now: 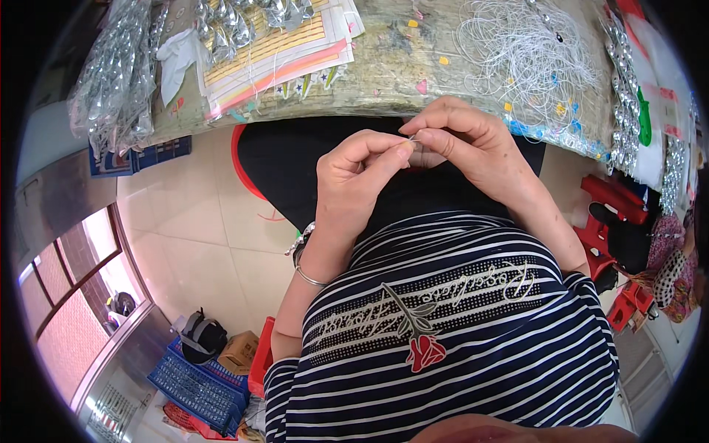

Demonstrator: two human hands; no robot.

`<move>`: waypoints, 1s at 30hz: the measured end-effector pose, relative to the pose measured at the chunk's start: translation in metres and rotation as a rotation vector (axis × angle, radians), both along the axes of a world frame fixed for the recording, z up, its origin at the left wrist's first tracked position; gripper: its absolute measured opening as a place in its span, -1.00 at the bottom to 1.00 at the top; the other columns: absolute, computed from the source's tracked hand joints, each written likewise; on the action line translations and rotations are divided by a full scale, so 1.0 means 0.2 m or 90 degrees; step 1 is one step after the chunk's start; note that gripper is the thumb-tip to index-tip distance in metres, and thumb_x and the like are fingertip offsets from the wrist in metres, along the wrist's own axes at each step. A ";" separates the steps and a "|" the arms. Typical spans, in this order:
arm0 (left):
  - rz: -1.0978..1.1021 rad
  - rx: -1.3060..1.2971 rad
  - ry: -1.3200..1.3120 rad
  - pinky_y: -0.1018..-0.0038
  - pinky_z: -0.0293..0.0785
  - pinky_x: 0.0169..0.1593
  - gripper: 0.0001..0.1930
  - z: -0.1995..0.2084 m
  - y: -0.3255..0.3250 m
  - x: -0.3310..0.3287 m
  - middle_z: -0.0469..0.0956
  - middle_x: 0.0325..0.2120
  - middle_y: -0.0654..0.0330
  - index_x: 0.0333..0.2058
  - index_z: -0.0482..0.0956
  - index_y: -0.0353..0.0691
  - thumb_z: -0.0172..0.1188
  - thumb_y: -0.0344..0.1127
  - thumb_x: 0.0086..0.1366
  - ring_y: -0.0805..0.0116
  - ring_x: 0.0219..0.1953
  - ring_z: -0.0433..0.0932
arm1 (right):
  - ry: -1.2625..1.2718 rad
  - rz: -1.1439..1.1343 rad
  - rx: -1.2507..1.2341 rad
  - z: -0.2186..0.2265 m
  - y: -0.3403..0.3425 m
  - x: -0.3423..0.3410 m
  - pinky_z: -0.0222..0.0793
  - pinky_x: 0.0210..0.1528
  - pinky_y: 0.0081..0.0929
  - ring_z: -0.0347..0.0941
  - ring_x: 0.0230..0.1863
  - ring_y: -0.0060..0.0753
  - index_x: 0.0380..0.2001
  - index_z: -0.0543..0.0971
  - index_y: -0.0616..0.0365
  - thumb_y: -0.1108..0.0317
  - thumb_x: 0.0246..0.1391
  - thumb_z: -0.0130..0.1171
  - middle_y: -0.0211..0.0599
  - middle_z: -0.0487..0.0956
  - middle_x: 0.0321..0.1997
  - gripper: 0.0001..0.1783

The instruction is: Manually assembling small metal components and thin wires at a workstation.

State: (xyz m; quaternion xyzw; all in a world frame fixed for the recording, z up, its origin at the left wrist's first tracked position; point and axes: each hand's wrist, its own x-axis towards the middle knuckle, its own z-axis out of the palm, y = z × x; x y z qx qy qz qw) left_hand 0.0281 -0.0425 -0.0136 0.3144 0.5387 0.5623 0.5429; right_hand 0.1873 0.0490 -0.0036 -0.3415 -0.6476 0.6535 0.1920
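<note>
In front of my body, at the table's near edge, my two hands meet fingertip to fingertip. My left hand (353,173) is closed in a pinch of thumb and forefinger. Opposite it, my right hand (469,142) pinches too, with its other fingers curled. Between the fingertips shows a bit of a thin pale string (415,139); the rest of it is hidden or too fine to make out. Ahead to the right, a loose tangle of white strings (528,55) lies on the table (391,74).
Silvery twisted strands (122,74) hang over the table's left end, and more silvery strands (626,96) lie along its right. Striped papers (273,63) and a white cloth (177,59) are at the left. Blue crates (199,384) and a cardboard box (238,353) stand on the floor.
</note>
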 end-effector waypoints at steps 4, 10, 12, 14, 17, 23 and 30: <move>-0.008 0.012 -0.016 0.70 0.39 -0.32 -0.93 -0.01 0.00 0.00 0.54 -0.47 0.27 -0.35 0.60 -0.35 0.17 -0.52 0.18 0.61 -0.42 0.48 | 0.016 0.014 0.063 -0.01 0.00 0.00 0.35 -0.14 -0.65 0.42 -0.20 -0.61 -0.25 0.59 0.22 0.48 0.11 0.10 -0.38 0.48 -0.26 -0.85; -0.020 -0.005 -0.033 0.71 0.39 -0.30 -0.93 0.00 0.00 0.00 0.54 -0.48 0.28 -0.34 0.60 -0.34 0.18 -0.51 0.19 0.64 -0.41 0.47 | 0.022 0.003 0.070 -0.01 0.00 0.00 0.35 -0.19 -0.65 0.42 -0.25 -0.62 -0.32 0.57 0.23 0.47 0.11 0.11 -0.38 0.48 -0.29 -0.90; -0.022 -0.007 -0.032 0.72 0.39 -0.30 -0.92 0.00 0.00 -0.01 0.54 -0.48 0.28 -0.34 0.60 -0.34 0.18 -0.50 0.19 0.64 -0.41 0.47 | 0.021 0.000 0.084 -0.01 0.00 0.00 0.35 -0.20 -0.65 0.42 -0.26 -0.62 -0.34 0.57 0.24 0.47 0.11 0.11 -0.38 0.48 -0.30 -0.91; -0.024 -0.008 -0.032 0.72 0.39 -0.30 -0.92 0.01 0.00 0.00 0.54 -0.48 0.29 -0.33 0.60 -0.34 0.18 -0.50 0.19 0.65 -0.41 0.47 | 0.022 -0.016 0.076 -0.01 -0.01 0.00 0.35 -0.19 -0.66 0.42 -0.25 -0.61 -0.35 0.56 0.24 0.45 0.11 0.11 -0.38 0.49 -0.30 -0.91; -0.008 -0.018 -0.029 0.72 0.39 -0.30 -0.91 0.00 0.00 0.00 0.54 -0.48 0.29 -0.32 0.60 -0.34 0.18 -0.51 0.19 0.65 -0.42 0.47 | 0.017 -0.022 0.054 0.01 -0.01 -0.01 0.34 -0.17 -0.66 0.42 -0.24 -0.60 -0.34 0.56 0.24 0.45 0.12 0.11 -0.38 0.49 -0.30 -0.90; 0.003 0.007 -0.019 0.72 0.38 -0.29 -0.93 0.00 0.00 0.00 0.54 -0.46 0.30 -0.34 0.59 -0.34 0.17 -0.52 0.19 0.67 -0.41 0.46 | 0.048 -0.023 -0.032 0.02 -0.01 0.00 0.35 -0.12 -0.64 0.42 -0.20 -0.60 -0.25 0.57 0.24 0.45 0.14 0.08 -0.39 0.48 -0.25 -0.85; -0.004 0.011 -0.009 0.72 0.36 -0.32 -0.94 0.01 0.00 0.00 0.53 -0.47 0.31 -0.36 0.58 -0.35 0.17 -0.54 0.18 0.67 -0.43 0.45 | 0.063 0.010 -0.018 0.00 -0.01 0.03 0.37 -0.08 -0.62 0.43 -0.17 -0.60 -0.16 0.55 0.25 0.48 0.14 0.08 -0.39 0.45 -0.18 -0.79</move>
